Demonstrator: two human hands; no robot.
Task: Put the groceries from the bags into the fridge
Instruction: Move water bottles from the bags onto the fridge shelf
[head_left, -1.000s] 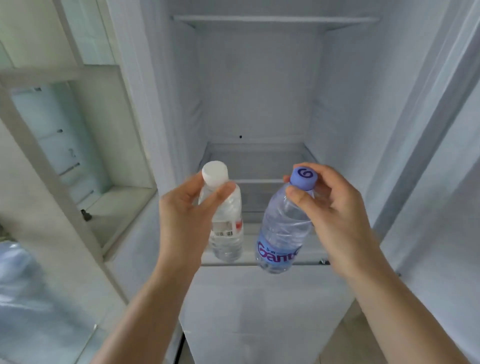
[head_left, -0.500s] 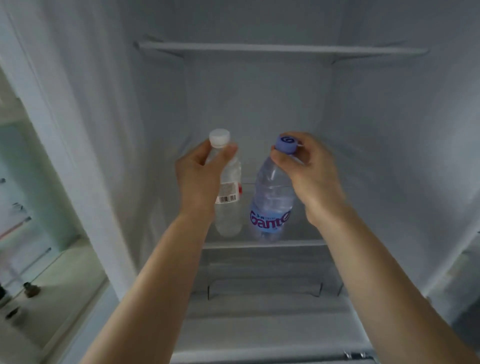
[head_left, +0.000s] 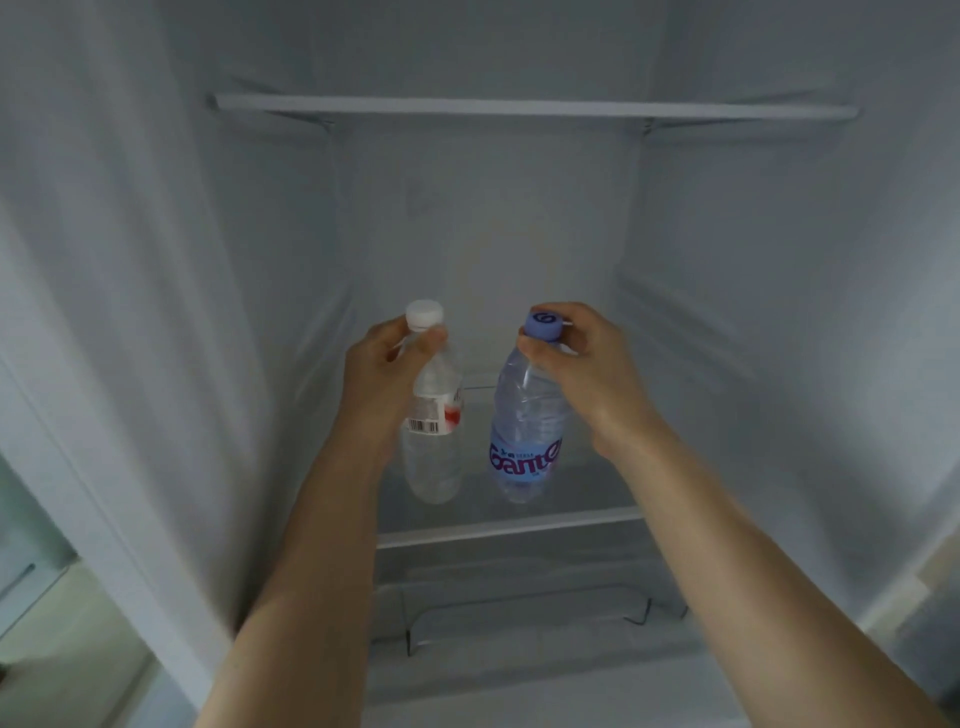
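Observation:
Inside the open fridge, my left hand (head_left: 387, 371) grips the neck of a clear water bottle with a white cap (head_left: 435, 457). My right hand (head_left: 582, 364) pinches the neck of a larger water bottle with a blue cap and blue label (head_left: 524, 441). Both bottles stand upright, side by side, over the glass middle shelf (head_left: 571, 522), at or just above its surface; I cannot tell whether they touch it. No grocery bags are in view.
The upper shelf (head_left: 519, 106) spans the fridge above the bottles. Below the middle shelf is a clear drawer or lower compartment (head_left: 519, 613). The fridge's white side walls (head_left: 156, 312) close in left and right. The door's inner side (head_left: 57, 613) shows at bottom left.
Both hands have carried the bottles deeper into the fridge and lower, from in front of the shelf edge to over the middle shelf. The view has moved closer in.

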